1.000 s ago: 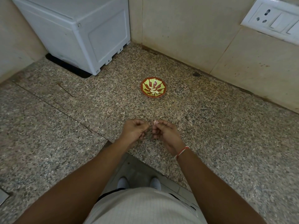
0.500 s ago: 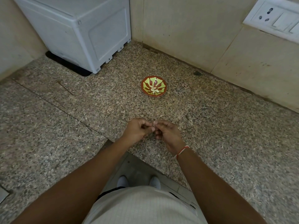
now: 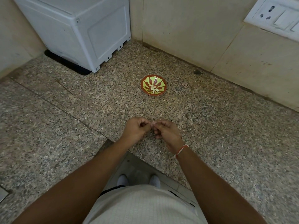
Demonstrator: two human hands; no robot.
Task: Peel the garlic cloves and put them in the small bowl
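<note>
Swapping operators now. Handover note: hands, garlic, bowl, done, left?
Left hand and right hand: both held above the granite counter, fingertips pinching one small garlic clove between them; it is mostly hidden, so the peel state is unclear.
Small bowl: farther back on the counter, near the wall, apart from the hands.
Done: a few peeled cloves lie in the bowl.
Left: finish peeling this clove and drop it in the bowl. No other unpeeled garlic is visible.

White appliance (image 3: 84, 31), wall socket (image 3: 273, 16), granite counter (image 3: 226, 126).
</note>
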